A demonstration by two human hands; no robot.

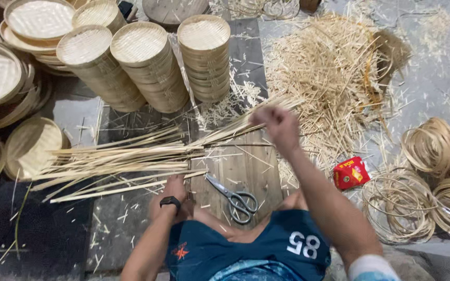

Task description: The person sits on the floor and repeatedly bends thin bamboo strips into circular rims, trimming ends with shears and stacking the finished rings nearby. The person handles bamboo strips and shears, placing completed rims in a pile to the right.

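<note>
Currently the right hand (276,124) is raised above the wooden board (246,166), fingers clenched around the near ends of a few bamboo strips (131,156); the hand is motion-blurred, so the exact grip cannot be told. From that fist the strips fan out toward the left hand's side, lying long and roughly level across the board and the dark floor beyond it

The left hand (175,188) rests low, close to the body, pressed on the near edge of the strip bundle — whether its fingers curl around a strip or only lie on top cannot be told. A black watch (170,201) sits on that wrist

Between the two hands, on the board, lies a pair of scissors (235,198), blades shut, handles toward the person, touching neither hand

Beyond the left hand stand stacks of round woven bamboo trays (147,62) — several columns side by side. Beyond the right hand lies a loose heap of bamboo offcuts (334,73). Outward of the right forearm sits a small red packet (350,173), and further out still, coils of bamboo hoops (399,205)
</note>
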